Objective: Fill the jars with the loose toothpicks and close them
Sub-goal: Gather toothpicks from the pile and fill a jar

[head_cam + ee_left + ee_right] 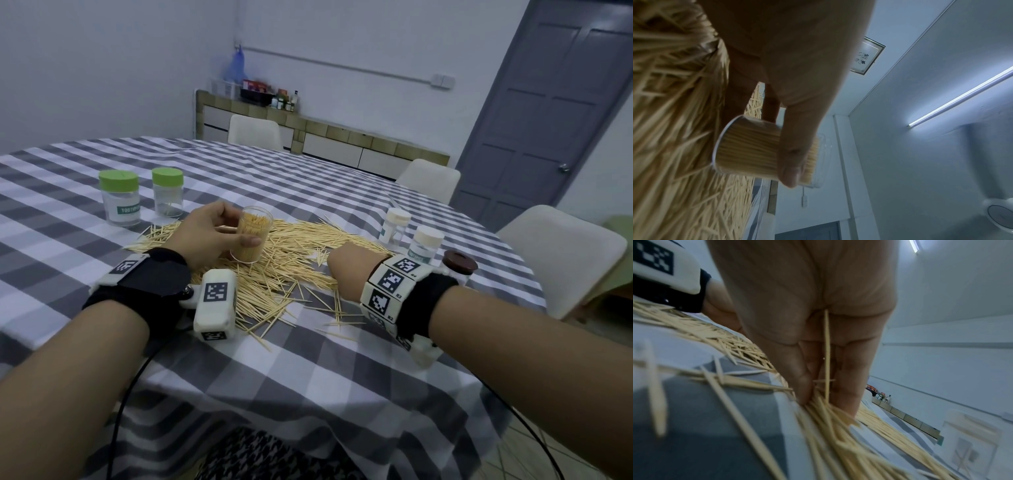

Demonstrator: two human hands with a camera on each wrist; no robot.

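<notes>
My left hand grips an open clear jar packed with upright toothpicks and holds it slightly tilted over the loose toothpick pile on the checked tablecloth. In the left wrist view the thumb lies across the jar. My right hand is down on the pile's right side, its fingers hidden from the head camera. The right wrist view shows the right hand with thumb and fingers pinching a small bunch of toothpicks from the pile.
Two green-lidded clear jars stand at the back left. Two white-lidded jars and a brown-lidded jar stand at the right, behind my right wrist. White chairs ring the table.
</notes>
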